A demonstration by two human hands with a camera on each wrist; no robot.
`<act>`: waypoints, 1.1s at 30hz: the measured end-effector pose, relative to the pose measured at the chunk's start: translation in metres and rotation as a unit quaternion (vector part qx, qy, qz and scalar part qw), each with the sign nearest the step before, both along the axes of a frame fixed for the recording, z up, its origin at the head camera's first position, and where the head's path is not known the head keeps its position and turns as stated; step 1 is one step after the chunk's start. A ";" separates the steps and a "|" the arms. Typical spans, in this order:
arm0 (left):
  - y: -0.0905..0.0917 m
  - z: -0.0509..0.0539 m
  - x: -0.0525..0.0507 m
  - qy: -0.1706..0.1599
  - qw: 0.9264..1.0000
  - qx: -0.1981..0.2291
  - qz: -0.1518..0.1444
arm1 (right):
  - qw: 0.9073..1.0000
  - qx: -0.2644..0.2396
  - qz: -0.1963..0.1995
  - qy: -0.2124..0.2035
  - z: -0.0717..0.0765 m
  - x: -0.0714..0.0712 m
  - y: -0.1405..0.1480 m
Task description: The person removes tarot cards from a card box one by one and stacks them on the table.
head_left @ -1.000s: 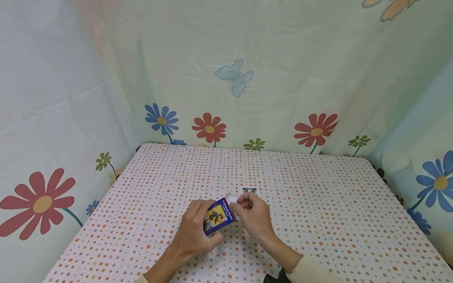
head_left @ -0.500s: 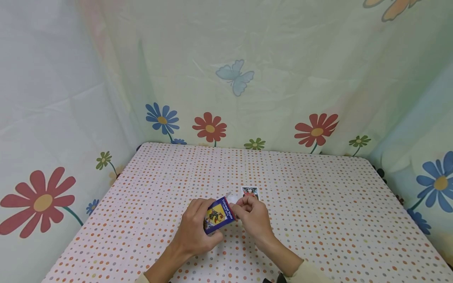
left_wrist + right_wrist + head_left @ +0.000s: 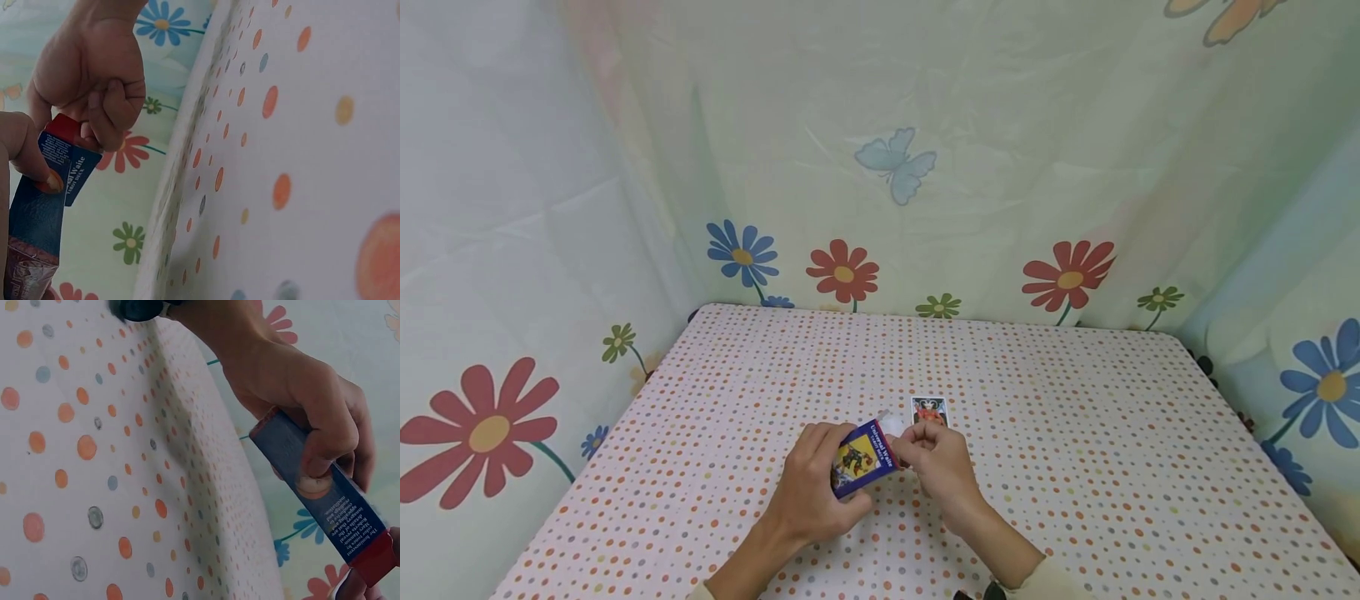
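Observation:
My left hand (image 3: 815, 487) grips a dark blue card box (image 3: 863, 458) by its long sides, the box tilted with its top end to the upper right. At that end my right hand (image 3: 942, 472) has its thumb and curled fingers on the box's opening edge; whether they pinch a flap or a card is hidden. In the right wrist view the left thumb lies on the printed narrow side of the box (image 3: 312, 487), near its red end. A card with a red figure (image 3: 929, 409) lies on the table behind the right hand, partly covered.
A dotted cloth (image 3: 1075, 433) covers the table. Behind and beside it hang sheets printed with flowers and a butterfly (image 3: 898, 165). Something dark (image 3: 994, 592) shows at the bottom edge by the right sleeve.
The right hand's raised fingers have lowered and drawn in toward the box end, uncovering more of the card behind. The left hand and box have hardly moved.

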State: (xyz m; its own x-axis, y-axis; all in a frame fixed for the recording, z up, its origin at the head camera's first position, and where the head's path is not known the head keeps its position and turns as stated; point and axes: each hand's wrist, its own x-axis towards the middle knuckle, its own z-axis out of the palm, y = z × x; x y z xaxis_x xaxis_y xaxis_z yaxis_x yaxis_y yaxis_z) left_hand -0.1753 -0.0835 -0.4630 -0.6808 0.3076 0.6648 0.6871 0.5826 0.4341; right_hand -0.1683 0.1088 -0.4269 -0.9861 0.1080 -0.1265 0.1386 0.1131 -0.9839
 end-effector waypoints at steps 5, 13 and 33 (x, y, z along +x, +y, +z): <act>0.000 0.000 0.000 0.008 1.000 0.000 -0.001 | 0.999 -0.032 0.007 -0.029 -0.001 0.000 0.002; 0.001 -0.001 0.001 0.008 1.000 -0.003 -0.001 | 0.994 -0.083 0.016 -0.063 -0.008 0.002 0.004; 0.000 -0.001 0.001 0.009 1.000 -0.007 0.000 | 0.990 -0.122 0.025 -0.058 -0.020 0.001 0.003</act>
State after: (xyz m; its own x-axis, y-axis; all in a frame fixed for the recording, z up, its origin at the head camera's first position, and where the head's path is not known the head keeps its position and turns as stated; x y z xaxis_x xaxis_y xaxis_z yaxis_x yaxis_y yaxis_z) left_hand -0.1744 -0.0835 -0.4639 -0.6683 0.3166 0.6732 0.6947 0.5891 0.4127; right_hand -0.1670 0.1123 -0.4469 -0.9666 0.0107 -0.2560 0.2531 -0.1165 -0.9604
